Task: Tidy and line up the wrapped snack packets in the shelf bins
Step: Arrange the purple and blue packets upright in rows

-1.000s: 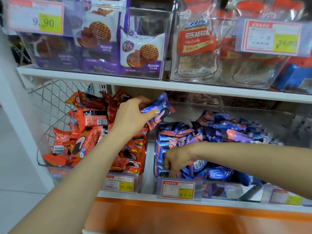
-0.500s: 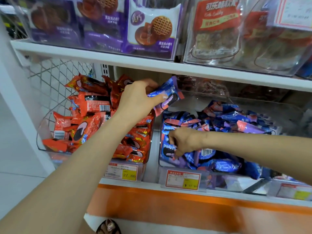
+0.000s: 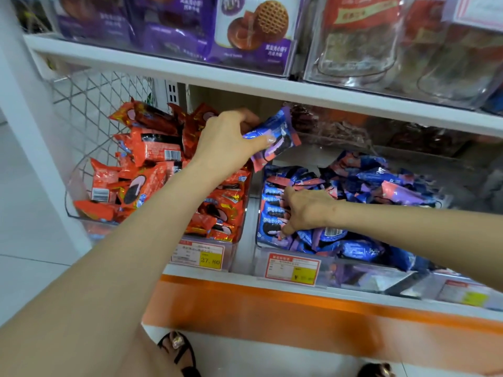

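Shelf bins: two clear bins side by side on the lower shelf point(image 3: 246, 251), the left bin point(image 3: 81, 217) and the right bin point(image 3: 353, 273).
Orange packets point(image 3: 152, 159): a loose heap filling the left bin, lying at all angles.
Blue packets point(image 3: 381, 180): fill the right bin, jumbled at the back, with an upright row point(image 3: 270, 202) standing on edge at the front left corner.
Left hand point(image 3: 226, 140): raised just under the upper shelf board point(image 3: 245, 85), fingers and thumb closed round the held packet point(image 3: 275, 137).
Right hand point(image 3: 307, 210): low in the right bin, thumb and curled fingers clasping the upright row from its two ends.
Held packet: blue, tilted, clear of both heaps — above the right bin's left edge.
Price tags: one on each bin front — left tag point(image 3: 198, 255), right tag point(image 3: 292, 269).
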